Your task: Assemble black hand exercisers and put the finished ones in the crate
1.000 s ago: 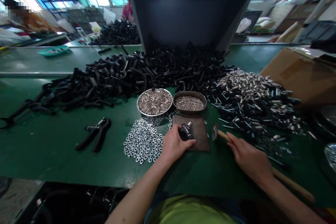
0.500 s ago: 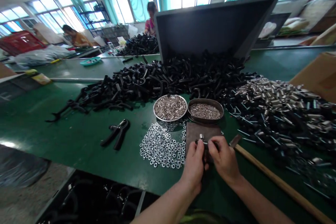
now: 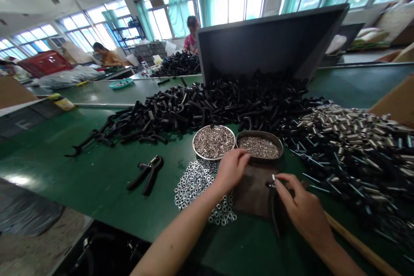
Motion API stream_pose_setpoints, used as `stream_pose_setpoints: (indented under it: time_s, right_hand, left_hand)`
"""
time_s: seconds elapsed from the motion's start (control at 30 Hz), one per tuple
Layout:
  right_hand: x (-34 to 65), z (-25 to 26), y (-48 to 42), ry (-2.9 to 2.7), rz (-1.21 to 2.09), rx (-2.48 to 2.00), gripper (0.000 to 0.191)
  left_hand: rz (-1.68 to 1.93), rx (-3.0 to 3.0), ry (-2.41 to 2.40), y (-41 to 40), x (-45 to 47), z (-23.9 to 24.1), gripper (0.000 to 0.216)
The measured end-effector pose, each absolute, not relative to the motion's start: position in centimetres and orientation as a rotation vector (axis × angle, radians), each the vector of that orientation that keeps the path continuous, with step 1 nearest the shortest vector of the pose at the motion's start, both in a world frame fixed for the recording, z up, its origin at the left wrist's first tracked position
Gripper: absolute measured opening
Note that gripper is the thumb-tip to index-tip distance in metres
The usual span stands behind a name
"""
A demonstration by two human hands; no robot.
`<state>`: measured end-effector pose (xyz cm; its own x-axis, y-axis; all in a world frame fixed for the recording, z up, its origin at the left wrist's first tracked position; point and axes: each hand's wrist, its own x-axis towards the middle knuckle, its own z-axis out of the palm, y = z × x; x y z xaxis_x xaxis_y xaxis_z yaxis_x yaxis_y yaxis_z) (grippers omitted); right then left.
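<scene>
My left hand [image 3: 232,167] is at the front of an oval metal tin [image 3: 280,141] of small metal pieces. Its thumb and fingers are drawn together, and what they hold, if anything, is hidden. My right hand [image 3: 302,205] grips a black curved handle [image 3: 274,213] at the right of a brown metal plate [image 3: 250,189]. A short shiny metal piece [image 3: 273,177] shows at the fingertips. Silver nuts [image 3: 190,183] lie loose left of the plate. Behind them stands a round dish [image 3: 195,150] of small metal pins.
A black V-shaped hand grip [image 3: 149,174] lies on the left. Black handles [image 3: 181,105] are heaped along the back before a grey bin [image 3: 268,47]. Metal sleeves [image 3: 346,123] and bolts pile up on the right, near a wooden hammer handle [image 3: 359,246]. Two people sit farther back.
My hands have parted. The left has moved up to the oval tin's front edge; the right has shifted right with the black handle. The whole view has tilted slightly upward.
</scene>
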<state>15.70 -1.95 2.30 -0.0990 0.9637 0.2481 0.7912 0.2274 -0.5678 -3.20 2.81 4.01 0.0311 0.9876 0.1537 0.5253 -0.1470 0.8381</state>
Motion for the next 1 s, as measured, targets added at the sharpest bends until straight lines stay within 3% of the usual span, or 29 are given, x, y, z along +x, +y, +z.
stream_pose_setpoints:
  time_s: [0.17, 0.27, 0.5, 0.7, 0.8, 0.9, 1.0]
  right_hand:
    - [15.9, 0.8, -1.6, -2.441, -0.033, -1.730, 0.023]
    - [15.6, 0.4, -1.7, -2.510, -0.143, -1.712, 0.022]
    - [15.8, 0.5, -1.8, -2.475, -0.049, -1.759, 0.021]
    - [16.2, 0.1, -1.6, -2.343, 0.196, -1.752, 0.023]
    - [16.3, 0.5, -1.5, -2.163, 0.470, -1.641, 0.025]
    - [15.8, 1.6, -2.1, -1.920, 0.743, -1.485, 0.028]
    - [14.7, 3.0, -3.2, -1.732, 0.884, -1.392, 0.030]
  left_hand:
    - [1.003, 1.769, 2.297, 13.5, -7.7, 4.4, 0.038]
    - [1.026, 1.664, 2.341, 17.4, -8.8, 3.9, 0.041]
    - [1.263, 1.354, 2.255, 20.3, -11.3, 4.2, 0.016]
    - [1.711, 0.950, 2.089, 16.5, -17.5, 8.6, 0.048]
    - [2.084, 0.613, 1.595, 11.7, -18.4, 10.4, 0.034]
    - [2.000, 0.641, 1.403, 5.6, -15.3, 9.6, 0.024]
    - [1.543, 0.688, 1.183, -0.7, -9.5, 6.7, 0.048]
